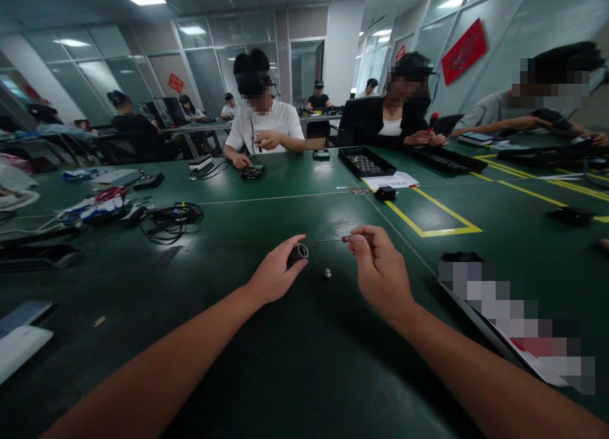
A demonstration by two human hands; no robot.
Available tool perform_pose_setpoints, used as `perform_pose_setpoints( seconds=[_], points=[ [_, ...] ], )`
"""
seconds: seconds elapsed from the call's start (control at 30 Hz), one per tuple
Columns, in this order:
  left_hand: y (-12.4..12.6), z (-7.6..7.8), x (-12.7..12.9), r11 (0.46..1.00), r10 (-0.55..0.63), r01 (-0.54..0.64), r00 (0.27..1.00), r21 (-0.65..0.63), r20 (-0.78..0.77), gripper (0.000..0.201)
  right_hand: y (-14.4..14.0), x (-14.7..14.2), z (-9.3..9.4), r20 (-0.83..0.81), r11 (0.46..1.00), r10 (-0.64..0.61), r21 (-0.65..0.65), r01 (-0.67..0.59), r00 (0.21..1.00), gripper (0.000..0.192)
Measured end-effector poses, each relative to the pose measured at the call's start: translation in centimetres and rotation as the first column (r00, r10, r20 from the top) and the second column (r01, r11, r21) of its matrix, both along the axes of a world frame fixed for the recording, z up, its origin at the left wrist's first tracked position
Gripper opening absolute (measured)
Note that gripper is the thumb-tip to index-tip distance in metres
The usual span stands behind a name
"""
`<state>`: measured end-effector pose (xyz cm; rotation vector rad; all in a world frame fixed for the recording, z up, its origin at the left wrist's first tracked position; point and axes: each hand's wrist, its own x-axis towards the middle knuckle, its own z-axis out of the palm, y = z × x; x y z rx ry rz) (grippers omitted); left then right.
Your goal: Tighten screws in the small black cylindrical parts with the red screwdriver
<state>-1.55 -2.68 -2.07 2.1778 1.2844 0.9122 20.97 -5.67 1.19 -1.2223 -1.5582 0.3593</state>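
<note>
My left hand (275, 273) is closed around a short black cylinder (297, 254), whose pale-rimmed round end faces right. In my right hand (384, 271) is a thin screwdriver (333, 240) with a red collar, its handle mostly hidden by my fingers. The metal shaft points left toward the cylinder, and a gap lies between its tip and the cylinder. A small black-and-white round piece (328, 273) rests on the green table (304, 375) between and just below my hands.
Tangled black cables (174, 220) and gloves (102, 207) lie at the left. Across the table stand a black parts tray (365, 162) and a small black box (385, 193). A pixelated flat item (514, 331) lies near my right forearm. Several people work around the room.
</note>
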Motion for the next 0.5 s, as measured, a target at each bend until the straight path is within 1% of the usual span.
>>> perform_pose_setpoints(
  seconds=[0.1,0.17,0.27,0.37,0.43,0.5],
  points=[
    [-0.9,0.7,0.5,0.999,-0.044,0.044,0.999,-0.010,-0.009,0.038,-0.2,0.0,0.3,-0.013,1.000,0.000,0.012,0.000,1.000,0.018],
    [-1.4,1.2,1.2,0.997,-0.055,0.053,0.998,-0.050,-0.035,0.030,-0.3,0.0,0.4,-0.019,1.000,0.003,0.024,-0.003,1.000,0.018],
    [-1.7,1.7,2.5,0.991,-0.095,0.083,0.988,-0.104,-0.119,0.026,-0.3,0.1,0.4,-0.030,0.999,0.001,0.035,0.000,1.000,0.018],
    [-1.5,1.8,3.6,0.984,-0.151,0.127,0.965,-0.123,-0.213,0.018,-0.2,0.1,0.3,-0.035,0.999,-0.002,0.040,0.004,0.999,0.018],
    [-1.2,1.7,4.1,0.985,-0.146,0.114,0.950,-0.130,-0.275,0.019,-0.1,0.2,0.2,-0.026,0.999,-0.009,0.043,0.010,1.000,0.019],
    [-0.9,1.6,4.5,0.990,-0.102,0.060,0.931,-0.130,-0.350,0.029,0.0,0.2,0.2,-0.016,0.999,-0.012,0.049,0.013,1.000,0.019]
  ],
)
